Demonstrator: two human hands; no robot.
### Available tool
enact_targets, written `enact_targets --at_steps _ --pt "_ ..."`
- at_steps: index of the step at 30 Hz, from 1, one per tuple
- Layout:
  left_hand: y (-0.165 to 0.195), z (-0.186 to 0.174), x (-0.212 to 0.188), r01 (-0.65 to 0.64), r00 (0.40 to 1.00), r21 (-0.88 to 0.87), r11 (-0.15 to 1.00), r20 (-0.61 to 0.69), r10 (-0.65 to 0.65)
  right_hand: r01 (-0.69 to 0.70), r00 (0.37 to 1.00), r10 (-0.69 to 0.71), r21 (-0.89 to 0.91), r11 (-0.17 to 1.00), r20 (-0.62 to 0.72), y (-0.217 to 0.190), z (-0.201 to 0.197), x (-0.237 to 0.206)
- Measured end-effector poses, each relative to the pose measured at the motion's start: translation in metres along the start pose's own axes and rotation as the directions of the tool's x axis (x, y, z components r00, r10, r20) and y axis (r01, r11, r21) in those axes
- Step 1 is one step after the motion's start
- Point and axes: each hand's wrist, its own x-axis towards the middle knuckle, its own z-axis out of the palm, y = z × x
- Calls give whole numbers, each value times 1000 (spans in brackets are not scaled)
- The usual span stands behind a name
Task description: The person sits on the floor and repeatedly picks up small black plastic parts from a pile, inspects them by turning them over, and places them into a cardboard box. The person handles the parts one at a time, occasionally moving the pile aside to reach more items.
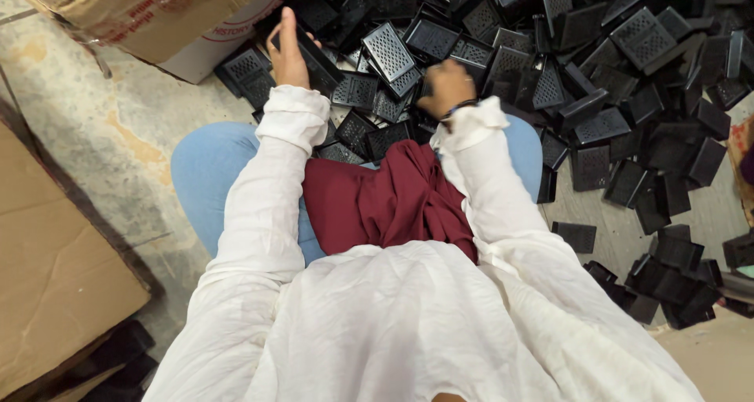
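Note:
I sit on the floor with a big heap of black perforated plastic grilles (597,64) in front of my knees. My left hand (287,52) is raised at the near left edge of the heap and grips one black grille piece (320,66) by its side. My right hand (444,86) is closed, knuckles up, pressing down among the grilles in the middle of the heap; whatever it holds is hidden under the fingers. A silvery-looking grille (389,52) lies tilted between both hands.
A cardboard box (157,13) stands at the top left, just beyond my left hand. Flat cardboard (55,276) lies at the left. More black pieces (667,280) are scattered on the concrete floor at the right. A maroon cloth (385,201) lies in my lap.

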Motion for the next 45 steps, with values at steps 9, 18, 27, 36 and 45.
enact_targets --at_steps 9,18,27,36,45 --pt "3 -5 6 -4 1000 -48 999 -31 2 -12 993 -5 -146 989 -119 -34 16 10" --pt "-5 -1 8 -82 997 -91 992 -20 80 294 896 -314 109 950 314 -84 24 -26" --pt "26 -19 38 -151 989 -151 977 -17 150 258 848 -137 -173 950 513 -102 19 -13" --pt "89 -53 42 -55 989 -430 901 100 108 -375 888 427 -266 888 174 -37 -50 8" --pt "55 -33 36 16 1000 -377 926 5 -16 81 996 -80 35 996 -41 -51 1 34"
